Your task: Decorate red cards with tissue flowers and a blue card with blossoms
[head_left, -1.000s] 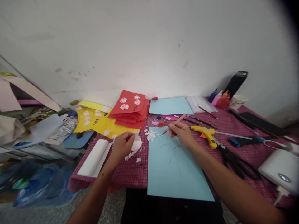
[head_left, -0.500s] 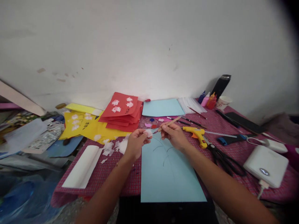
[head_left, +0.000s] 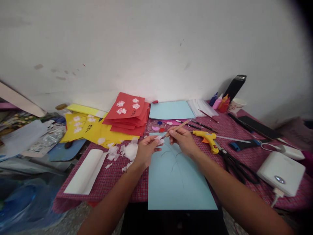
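Note:
Between the thumb and fingers of my left hand (head_left: 147, 149) is a small piece of white tissue paper (head_left: 159, 140). My right hand (head_left: 182, 140) grips a wooden-handled paintbrush (head_left: 179, 126), its tip at the tissue piece. Both hands are above a light blue sheet of paper (head_left: 181, 189) that bears thin dark curved lines. Torn white tissue scraps (head_left: 113, 153) lie left of my left hand. Just beyond the hands sits a paint palette with blue, pink and red paint (head_left: 161, 130).
Red cards with white-pink blossoms (head_left: 127, 111) and yellow sheets (head_left: 105, 135) are stacked back left; a white folded paper (head_left: 84, 173) lies in front. A yellow glue gun (head_left: 207, 139), black scissors (head_left: 238, 164) and a white box-shaped device (head_left: 281, 174) lie right. Paint bottles (head_left: 220, 101) and a black flask (head_left: 236, 86) stand behind.
My left hand has shifted slightly right with the tissue piece, which is turned a little. The brush tip stays at it. The camera view has moved slightly.

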Available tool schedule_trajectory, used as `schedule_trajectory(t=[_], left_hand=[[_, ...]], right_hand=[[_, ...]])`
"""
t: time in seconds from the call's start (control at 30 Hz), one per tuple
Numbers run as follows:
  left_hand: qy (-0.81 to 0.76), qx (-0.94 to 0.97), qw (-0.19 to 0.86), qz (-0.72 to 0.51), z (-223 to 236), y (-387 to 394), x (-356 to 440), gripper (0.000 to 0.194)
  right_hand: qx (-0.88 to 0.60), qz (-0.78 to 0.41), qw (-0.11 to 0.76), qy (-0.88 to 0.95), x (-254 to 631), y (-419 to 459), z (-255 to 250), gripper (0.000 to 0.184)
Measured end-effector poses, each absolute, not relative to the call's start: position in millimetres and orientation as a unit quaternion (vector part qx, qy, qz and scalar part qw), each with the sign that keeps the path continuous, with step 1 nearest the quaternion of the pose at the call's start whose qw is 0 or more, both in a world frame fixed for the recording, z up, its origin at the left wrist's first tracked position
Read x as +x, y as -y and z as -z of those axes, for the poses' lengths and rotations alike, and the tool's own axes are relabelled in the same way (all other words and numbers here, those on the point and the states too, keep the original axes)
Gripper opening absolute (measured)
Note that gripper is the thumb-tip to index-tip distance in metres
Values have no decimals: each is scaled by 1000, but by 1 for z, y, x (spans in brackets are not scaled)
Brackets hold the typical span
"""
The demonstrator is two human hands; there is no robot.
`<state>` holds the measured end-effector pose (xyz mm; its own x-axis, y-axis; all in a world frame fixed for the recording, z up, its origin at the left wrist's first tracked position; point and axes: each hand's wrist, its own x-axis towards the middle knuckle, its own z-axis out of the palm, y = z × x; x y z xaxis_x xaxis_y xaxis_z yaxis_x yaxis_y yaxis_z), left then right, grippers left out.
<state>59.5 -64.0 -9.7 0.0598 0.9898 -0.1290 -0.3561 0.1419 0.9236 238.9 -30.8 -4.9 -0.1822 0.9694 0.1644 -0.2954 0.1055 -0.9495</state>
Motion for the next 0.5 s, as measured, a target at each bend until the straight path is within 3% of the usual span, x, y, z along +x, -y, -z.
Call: schedule_trajectory(t=[0.5], left_hand=[[-426,437,572,-547,10,65,63,39]], right_hand=[[-356,-539,545,535,240,29,6,24]])
